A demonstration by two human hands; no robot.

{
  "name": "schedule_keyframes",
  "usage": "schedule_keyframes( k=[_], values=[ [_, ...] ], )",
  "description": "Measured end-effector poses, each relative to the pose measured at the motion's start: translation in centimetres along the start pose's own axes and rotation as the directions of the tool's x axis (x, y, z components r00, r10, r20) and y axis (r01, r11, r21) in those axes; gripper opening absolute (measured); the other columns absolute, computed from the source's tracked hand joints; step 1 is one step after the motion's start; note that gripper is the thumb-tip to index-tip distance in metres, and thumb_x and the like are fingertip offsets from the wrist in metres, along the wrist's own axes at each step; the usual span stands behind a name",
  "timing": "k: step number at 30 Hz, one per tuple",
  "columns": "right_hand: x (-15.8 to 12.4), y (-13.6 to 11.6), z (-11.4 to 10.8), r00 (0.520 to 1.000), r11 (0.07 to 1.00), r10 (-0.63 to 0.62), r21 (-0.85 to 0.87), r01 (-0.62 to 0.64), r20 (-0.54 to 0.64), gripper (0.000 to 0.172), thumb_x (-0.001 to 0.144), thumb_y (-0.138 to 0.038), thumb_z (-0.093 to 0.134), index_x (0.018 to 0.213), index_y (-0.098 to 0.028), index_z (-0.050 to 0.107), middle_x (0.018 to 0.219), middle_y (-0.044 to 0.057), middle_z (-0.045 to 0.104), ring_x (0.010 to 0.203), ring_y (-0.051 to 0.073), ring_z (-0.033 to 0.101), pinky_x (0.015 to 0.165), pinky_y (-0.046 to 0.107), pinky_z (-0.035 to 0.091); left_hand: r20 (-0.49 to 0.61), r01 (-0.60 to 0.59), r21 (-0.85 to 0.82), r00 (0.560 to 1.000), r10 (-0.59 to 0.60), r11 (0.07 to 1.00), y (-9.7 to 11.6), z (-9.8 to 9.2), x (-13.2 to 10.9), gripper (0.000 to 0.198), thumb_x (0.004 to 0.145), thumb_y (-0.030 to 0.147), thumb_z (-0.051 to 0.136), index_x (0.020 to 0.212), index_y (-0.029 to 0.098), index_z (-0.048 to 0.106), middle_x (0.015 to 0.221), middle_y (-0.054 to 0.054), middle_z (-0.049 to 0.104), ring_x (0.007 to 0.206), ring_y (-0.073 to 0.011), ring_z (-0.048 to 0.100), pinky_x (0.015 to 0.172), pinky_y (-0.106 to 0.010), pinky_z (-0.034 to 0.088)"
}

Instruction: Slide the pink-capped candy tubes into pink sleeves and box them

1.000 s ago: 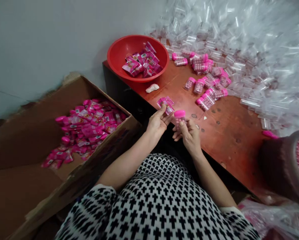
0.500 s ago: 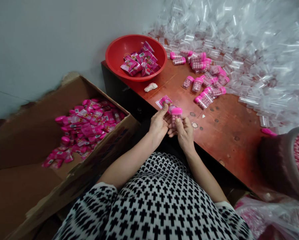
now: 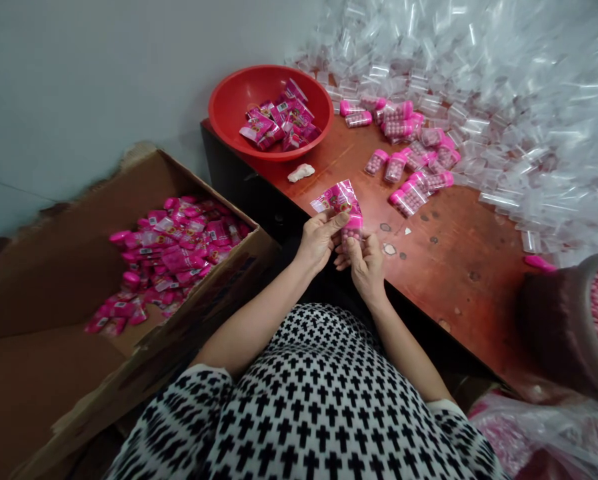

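Note:
Both my hands meet in front of me at the near edge of the wooden table. My left hand (image 3: 323, 240) is closed, its thumb pressing a printed pink label sleeve (image 3: 339, 197) at the cap end of a small candy jar. In my right hand (image 3: 367, 263) I hold that clear candy jar (image 3: 351, 233), filled with pink balls, with the thumb across its front. The sleeve lies over the jar's pink cap. How far it reaches down the jar is hidden by my fingers.
A red bowl (image 3: 219, 127) of pink sleeves stands at the table's back left. Capped jars (image 3: 409, 197) and a heap of clear empty jars (image 3: 503, 133) cover the far side. Left is a cardboard box (image 3: 79, 267) of sleeved jars; right, a bucket (image 3: 553, 320) of pink balls.
The pink sleeve has been brought over the jar's cap and now shows opened out above it. My left thumb has shifted right, onto the sleeve and cap.

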State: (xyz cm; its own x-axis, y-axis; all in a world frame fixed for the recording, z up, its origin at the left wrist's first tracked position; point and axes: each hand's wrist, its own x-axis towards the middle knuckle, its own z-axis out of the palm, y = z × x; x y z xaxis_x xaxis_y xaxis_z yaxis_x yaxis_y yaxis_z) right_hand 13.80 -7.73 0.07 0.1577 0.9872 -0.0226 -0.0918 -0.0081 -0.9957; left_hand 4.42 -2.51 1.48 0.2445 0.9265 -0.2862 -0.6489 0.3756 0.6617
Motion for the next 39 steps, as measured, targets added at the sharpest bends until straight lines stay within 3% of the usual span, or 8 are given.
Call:
schedule_keyframes(
  k=[4,8,14,19,27,34,36,39],
  values=[
    [0.1,0.1,-0.2,0.996,0.993,0.049,0.101,-0.056,0.070,0.029,0.084,-0.046,0.058,0.095,-0.021,0.047,0.063,-0.007,0.062,0.040,0.006,0.056,0.036,0.017,0.048,-0.012,0.048,0.107,0.999,-0.047,0.993,0.1,-0.2,0.1,0.044,0.053,0.046,0.083,0.063,0.011,0.057,0.050,0.001,0.056,0.037,-0.0075,0.048,0.034,-0.019,0.034],
    [0.4,0.3,-0.2,0.976,0.954,0.142,0.239,-0.180,0.166,0.030,0.085,-0.050,0.054,0.088,-0.021,0.045,0.061,-0.006,0.063,0.038,0.006,0.055,0.033,0.015,0.044,0.033,-0.005,0.168,0.999,0.000,0.986,0.5,-0.3,0.4,0.041,0.055,0.043,0.083,0.055,0.010,0.058,0.049,0.000,0.056,0.040,-0.0074,0.050,0.040,-0.020,0.040],
    [0.5,0.3,0.1,0.999,0.993,0.043,0.112,-0.043,0.003,0.030,0.081,-0.044,0.062,0.092,-0.021,0.046,0.062,-0.008,0.061,0.040,0.006,0.055,0.036,0.015,0.048,0.037,-0.044,0.272,0.999,0.035,0.961,0.6,-0.5,0.3,0.034,0.060,0.039,0.080,0.057,0.009,0.063,0.049,0.000,0.056,0.040,-0.0057,0.048,0.041,-0.019,0.037],
    [0.8,-0.3,0.1,0.965,0.930,0.210,0.273,-0.247,0.157,0.028,0.084,-0.047,0.056,0.084,-0.020,0.046,0.056,-0.008,0.059,0.033,0.005,0.050,0.026,0.012,0.034,-0.011,-0.091,0.246,0.995,0.097,0.965,0.6,-0.5,0.1,0.036,0.060,0.039,0.080,0.053,0.010,0.061,0.051,0.000,0.057,0.046,-0.0078,0.054,0.051,-0.022,0.045],
    [0.4,0.6,0.8,1.000,0.999,-0.010,0.032,0.010,0.020,0.027,0.085,-0.043,0.058,0.095,-0.021,0.046,0.061,-0.009,0.059,0.037,0.005,0.053,0.032,0.014,0.043,-0.081,-0.103,0.259,0.988,0.128,0.960,0.6,-0.4,0.3,0.042,0.056,0.045,0.082,0.054,0.012,0.057,0.050,0.000,0.056,0.043,-0.0070,0.050,0.042,-0.020,0.036],
    [0.3,1.0,0.6,0.980,0.953,0.110,0.265,-0.151,0.163,0.026,0.087,-0.046,0.054,0.088,-0.021,0.045,0.059,-0.009,0.059,0.035,0.006,0.052,0.028,0.014,0.038,0.023,0.008,0.215,1.000,-0.014,0.977,1.1,-0.6,0.4,0.042,0.055,0.040,0.083,0.050,0.011,0.054,0.046,0.000,0.053,0.039,-0.0065,0.047,0.042,-0.021,0.039],
    [0.4,1.1,0.7,0.985,0.953,0.117,0.265,-0.147,0.128,0.027,0.086,-0.046,0.054,0.088,-0.021,0.045,0.059,-0.009,0.059,0.034,0.005,0.051,0.028,0.014,0.039,0.038,-0.002,0.246,0.999,-0.008,0.969,1.1,-0.5,0.1,0.038,0.057,0.039,0.082,0.053,0.010,0.058,0.047,0.000,0.054,0.039,-0.0065,0.048,0.041,-0.020,0.038],
    [0.4,1.0,0.6,1.000,0.991,0.030,0.129,-0.030,-0.003,0.029,0.083,-0.045,0.059,0.093,-0.021,0.047,0.061,-0.009,0.059,0.038,0.005,0.053,0.033,0.014,0.043,0.041,-0.059,0.303,0.998,0.049,0.951,0.8,-0.4,-0.3,0.034,0.064,0.040,0.078,0.059,0.010,0.063,0.050,-0.001,0.057,0.039,-0.0071,0.049,0.037,-0.019,0.036]
  ],
)
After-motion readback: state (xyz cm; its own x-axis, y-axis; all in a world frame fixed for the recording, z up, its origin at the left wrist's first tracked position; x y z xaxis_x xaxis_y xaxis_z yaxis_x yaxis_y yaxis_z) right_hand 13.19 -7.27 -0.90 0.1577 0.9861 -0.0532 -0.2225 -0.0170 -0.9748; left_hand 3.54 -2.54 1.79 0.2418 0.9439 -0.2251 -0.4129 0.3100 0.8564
